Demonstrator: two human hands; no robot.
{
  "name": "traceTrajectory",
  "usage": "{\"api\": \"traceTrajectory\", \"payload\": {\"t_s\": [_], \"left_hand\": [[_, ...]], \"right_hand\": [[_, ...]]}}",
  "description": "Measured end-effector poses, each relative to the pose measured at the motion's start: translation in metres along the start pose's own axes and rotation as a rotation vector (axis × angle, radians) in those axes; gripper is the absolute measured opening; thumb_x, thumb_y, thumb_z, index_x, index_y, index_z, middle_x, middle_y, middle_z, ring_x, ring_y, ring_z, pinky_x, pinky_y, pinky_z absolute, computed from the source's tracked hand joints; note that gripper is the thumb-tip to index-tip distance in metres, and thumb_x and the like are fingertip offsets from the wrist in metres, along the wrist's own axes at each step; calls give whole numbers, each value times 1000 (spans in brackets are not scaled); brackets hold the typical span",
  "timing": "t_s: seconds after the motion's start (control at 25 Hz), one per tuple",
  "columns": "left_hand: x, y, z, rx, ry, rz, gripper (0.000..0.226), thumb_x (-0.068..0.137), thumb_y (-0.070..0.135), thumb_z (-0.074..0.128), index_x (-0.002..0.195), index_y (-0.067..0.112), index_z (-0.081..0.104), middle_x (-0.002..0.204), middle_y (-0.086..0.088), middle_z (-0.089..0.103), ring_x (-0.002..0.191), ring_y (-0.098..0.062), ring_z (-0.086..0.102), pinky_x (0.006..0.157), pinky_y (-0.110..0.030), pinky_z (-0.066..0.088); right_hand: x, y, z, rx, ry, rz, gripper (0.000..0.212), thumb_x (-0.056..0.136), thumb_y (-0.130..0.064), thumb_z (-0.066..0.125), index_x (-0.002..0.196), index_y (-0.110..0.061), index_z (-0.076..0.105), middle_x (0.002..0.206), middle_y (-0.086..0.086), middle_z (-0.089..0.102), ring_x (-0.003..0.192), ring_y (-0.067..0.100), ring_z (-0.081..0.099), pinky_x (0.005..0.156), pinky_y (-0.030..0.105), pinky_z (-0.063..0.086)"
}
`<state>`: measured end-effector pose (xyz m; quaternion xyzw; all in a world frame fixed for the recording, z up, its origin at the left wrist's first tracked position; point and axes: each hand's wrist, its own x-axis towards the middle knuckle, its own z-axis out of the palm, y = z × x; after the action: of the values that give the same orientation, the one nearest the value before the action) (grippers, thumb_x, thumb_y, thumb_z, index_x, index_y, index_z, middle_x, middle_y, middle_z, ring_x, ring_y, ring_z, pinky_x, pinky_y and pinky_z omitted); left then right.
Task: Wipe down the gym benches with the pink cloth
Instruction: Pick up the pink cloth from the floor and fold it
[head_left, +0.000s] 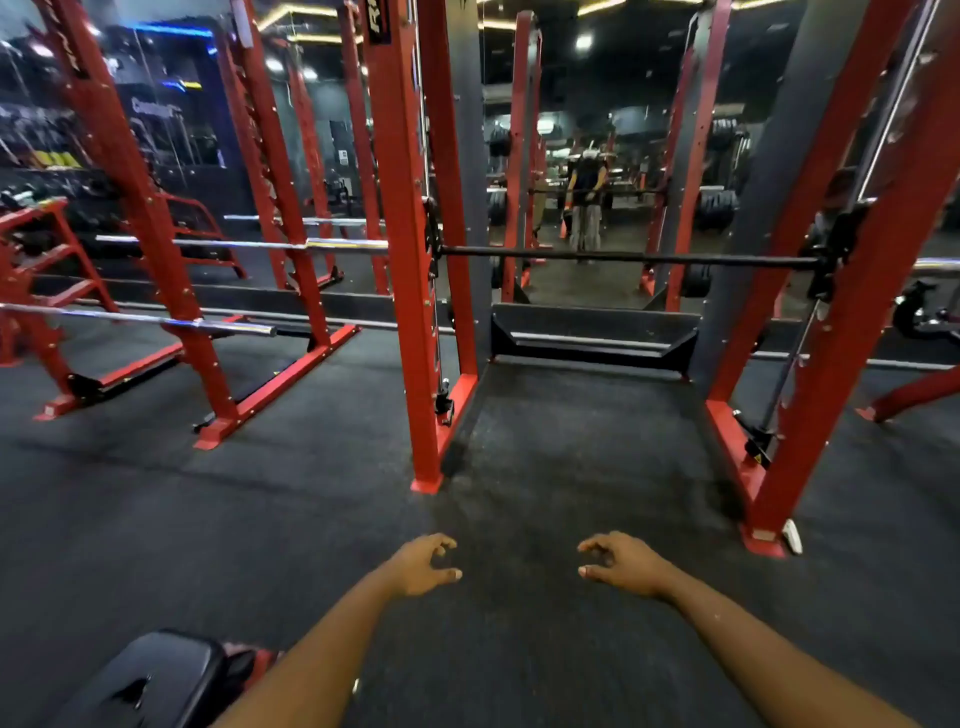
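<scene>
A black padded bench (156, 680), glossy and worn, sat at the lower left beside the left forearm. Both the left hand (422, 566) and right hand (621, 566) hovered empty over the dark floor (571, 441), fingers loosely curled apart. Beyond stood a red rack (400, 234); its black label was too blurred to read.

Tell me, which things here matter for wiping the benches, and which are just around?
For the job: black bench pad; left hand and right hand, both empty, fingers curled. No pink cloth in view.

Just around: red rack, black barbell, chrome bar, wall mirror.
</scene>
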<state>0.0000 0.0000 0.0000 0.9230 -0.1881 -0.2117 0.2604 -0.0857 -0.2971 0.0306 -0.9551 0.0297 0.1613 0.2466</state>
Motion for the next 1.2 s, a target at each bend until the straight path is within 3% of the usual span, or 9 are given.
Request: {"api": "traceTrajectory", "payload": {"t_s": [0.12,0.28,0.48,0.6,0.72,0.8,0.88,1.08,1.2], "left_hand": [[-17,-24,25,-73,-30,-74,53,88,34,61,134,13,44,134,-8,49,123,-18,48,103,-26,37],[-29,-54,65,-200,-49,-199,49,90,30,59,134,13,44,132,-6,50,120,-18,50,95,-21,38],[8,-79,79,-375,-11,-305,43,89,22,61,128,9,50,122,-9,57,104,-15,53,85,-17,37],[51,-94,68,-611,120,-419,31,89,21,60,119,16,55,108,0,59,108,-17,55,90,-27,41],[72,-101,64,-780,242,-618,23,90,17,58,113,15,57,101,-1,58,102,-15,54,87,-32,41],[77,-112,72,-774,279,-750,26,89,14,60,114,8,58,98,-5,59,96,-15,53,79,-26,40],[79,-131,78,-769,312,-862,29,88,10,62,115,0,59,103,-12,63,96,-14,53,77,-22,40],[80,-167,95,-946,425,-1133,31,87,5,61,115,-7,58,120,-19,60,107,-21,56,91,-24,38],[107,-195,89,-1118,581,-1251,30,88,8,61,115,-4,59,118,-17,61,107,-22,56,85,-20,43]], "right_hand": [[-8,4,41,63,-21,15,40,91,-35,56,128,-19,53,129,3,54,120,13,51,96,17,35],[-14,36,98,155,-136,152,37,93,-30,55,127,-16,54,131,2,54,112,11,53,87,15,36],[23,99,129,251,-237,391,35,94,-28,54,126,-12,55,127,8,59,117,22,54,92,30,44],[80,127,128,241,-268,428,33,96,-23,52,124,-6,59,116,10,64,107,21,60,69,16,46],[155,133,106,217,-344,425,32,95,-17,51,121,-1,60,112,17,66,99,26,63,64,21,43],[217,118,85,143,-399,348,30,95,-17,51,119,-1,61,105,14,66,100,27,64,63,17,43],[285,85,68,64,-494,222,29,96,-18,50,117,-3,62,92,3,63,89,13,60,58,7,36],[425,-46,69,-151,-745,-109,33,97,-28,45,110,-5,64,97,3,60,93,15,54,79,28,41],[500,-143,91,-189,-812,-323,28,96,-28,49,111,-10,65,100,0,63,95,12,56,87,33,46]]}}
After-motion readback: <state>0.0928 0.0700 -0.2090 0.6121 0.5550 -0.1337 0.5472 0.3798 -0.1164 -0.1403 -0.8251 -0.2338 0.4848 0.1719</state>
